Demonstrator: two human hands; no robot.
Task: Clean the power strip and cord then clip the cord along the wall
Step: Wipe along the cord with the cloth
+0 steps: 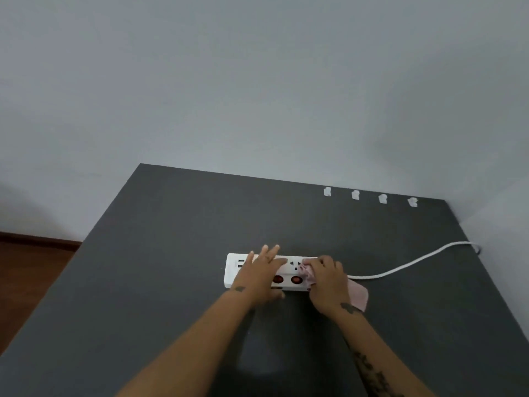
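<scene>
A white power strip [233, 270] with red switches lies flat in the middle of the dark grey table [171, 253]. My left hand [262, 275] presses down on its left half, fingers spread, thumb at its near edge. My right hand [327, 282] is closed on a pink cloth [359, 296] and holds it against the strip's right end. The white cord [412, 262] runs from under that hand to the right and off the table edge near the wall. Several white cord clips [355, 194] sit in a row at the table's far edge against the wall.
The grey wall [257, 81] rises directly behind the table and another wall section stands at the right. Brown wooden floor [28, 276] and a dark skirting board show at the left.
</scene>
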